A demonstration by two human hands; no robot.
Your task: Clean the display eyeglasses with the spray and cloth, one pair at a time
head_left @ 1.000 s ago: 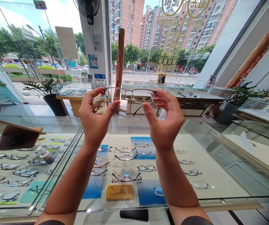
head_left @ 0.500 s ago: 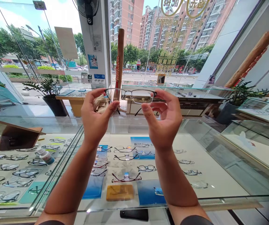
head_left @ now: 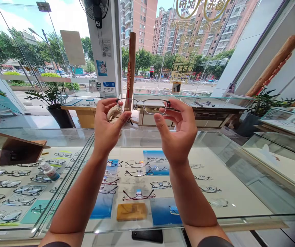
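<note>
I hold a pair of thin dark-framed glasses (head_left: pixel 147 105) up at chest height in front of me, above a glass display counter (head_left: pixel 214 151). My left hand (head_left: pixel 107 128) pinches the left end of the frame and also keeps a crumpled beige cloth (head_left: pixel 114 113) in its palm. On the other side, my right hand (head_left: pixel 178 132) grips the right end of the frame between thumb and fingers. The lenses face away from me.
Under the counter glass lie several pairs of glasses (head_left: pixel 137 171) on blue and white cards, with a tan block (head_left: pixel 131 211). A small white bottle (head_left: pixel 50 171) lies in the left case. A dark phone (head_left: pixel 147 236) sits near me. Potted plants (head_left: pixel 52 97) stand behind.
Both hands have drifted slightly closer together and a little toward the middle with the glasses; the grip on the frame and the cloth is unchanged.
</note>
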